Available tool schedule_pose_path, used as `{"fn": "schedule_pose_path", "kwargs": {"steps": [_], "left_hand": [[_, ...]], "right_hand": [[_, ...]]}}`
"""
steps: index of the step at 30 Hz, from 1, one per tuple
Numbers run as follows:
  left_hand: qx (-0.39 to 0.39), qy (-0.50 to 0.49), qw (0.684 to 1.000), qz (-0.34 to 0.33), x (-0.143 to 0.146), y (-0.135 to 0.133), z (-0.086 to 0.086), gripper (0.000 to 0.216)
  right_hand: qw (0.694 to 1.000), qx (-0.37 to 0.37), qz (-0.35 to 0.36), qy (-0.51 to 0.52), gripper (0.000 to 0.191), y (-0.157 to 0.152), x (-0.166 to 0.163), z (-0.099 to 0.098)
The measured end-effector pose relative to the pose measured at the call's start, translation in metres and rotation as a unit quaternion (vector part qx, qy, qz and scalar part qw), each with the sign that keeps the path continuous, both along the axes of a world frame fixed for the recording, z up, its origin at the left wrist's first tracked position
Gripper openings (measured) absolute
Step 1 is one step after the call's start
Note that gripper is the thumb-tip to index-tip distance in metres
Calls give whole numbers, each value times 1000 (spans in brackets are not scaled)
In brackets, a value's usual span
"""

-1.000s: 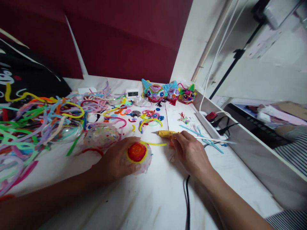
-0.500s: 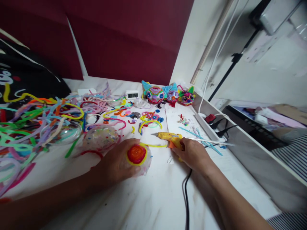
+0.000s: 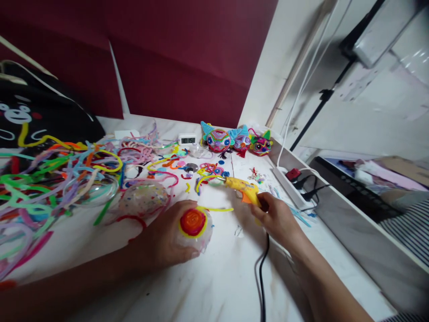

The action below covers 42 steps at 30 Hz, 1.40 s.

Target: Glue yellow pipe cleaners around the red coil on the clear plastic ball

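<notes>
My left hand (image 3: pixel 167 235) is closed around a clear plastic ball (image 3: pixel 203 239). A coiled disc (image 3: pixel 193 222) of orange and red with a yellow outer ring sits on the ball, facing up. From that ring a loose yellow pipe cleaner (image 3: pixel 219 209) stretches out to the right. In my right hand (image 3: pixel 275 217) is a yellow hot glue gun (image 3: pixel 244 187) with an orange trigger. Its nozzle points left, beyond the ball and apart from it. A black cord (image 3: pixel 262 277) runs from the gun toward me.
Tangled pipe cleaners (image 3: pixel 67 179) cover the left side, beside another speckled clear ball (image 3: pixel 144 197). Several decorated balls with ears (image 3: pixel 217 140) stand at the back near a small digital clock (image 3: pixel 187 139). A white power strip (image 3: pixel 291 188) lies along the right-hand board (image 3: pixel 335 223).
The glue gun has risen slightly away from the yellow pipe cleaner, its nozzle a little farther back. My left hand keeps hold of the ball. The view has shifted slightly.
</notes>
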State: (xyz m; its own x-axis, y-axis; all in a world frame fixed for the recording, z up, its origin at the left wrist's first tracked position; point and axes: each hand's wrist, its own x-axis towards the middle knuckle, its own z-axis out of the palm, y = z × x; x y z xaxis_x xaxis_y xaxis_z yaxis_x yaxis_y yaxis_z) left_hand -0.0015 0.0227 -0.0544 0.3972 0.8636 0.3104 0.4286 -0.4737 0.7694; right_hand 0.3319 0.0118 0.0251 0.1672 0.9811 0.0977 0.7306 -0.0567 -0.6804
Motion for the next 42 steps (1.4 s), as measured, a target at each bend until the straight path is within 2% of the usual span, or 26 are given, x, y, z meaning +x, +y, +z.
{"fn": "schedule_pose_path", "kwargs": {"steps": [5,9,12,18,21,26,29,31,34,36,42], "left_hand": [[4,-2,1000,7,0,2,-7,83],[22,-4,1000,17,-4,9,-17,90],[46,-4,999,24,-5,12,-16,90],[27,3,999,30,-2,2,9,90],[29,-9,999,19,-1,-2,15,88],[94,-26,995,-14,-2,0,9,87],[111,-17,994,-20,-2,1,5,91],[113,-15,993,-21,-2,1,5,95],[121,-28,992,-32,-1,1,6,96],[130,-32,990,-39,-1,1,6,94],[144,-32,988,-54,-1,1,4,97]], "right_hand": [[989,-1,43,140,49,-5,-5,6],[970,32,59,234,61,-14,-14,17],[959,60,47,272,59,-20,-18,20],[953,114,29,279,49,-26,-27,9],[950,136,54,275,49,-28,-28,8],[955,123,128,238,35,-31,-8,5],[954,129,169,210,23,-30,3,-7],[948,159,189,202,17,-28,3,-17],[941,204,162,216,16,-30,-5,-32],[946,202,141,213,19,-33,-9,-38],[949,218,154,168,8,-45,-10,-44]]}}
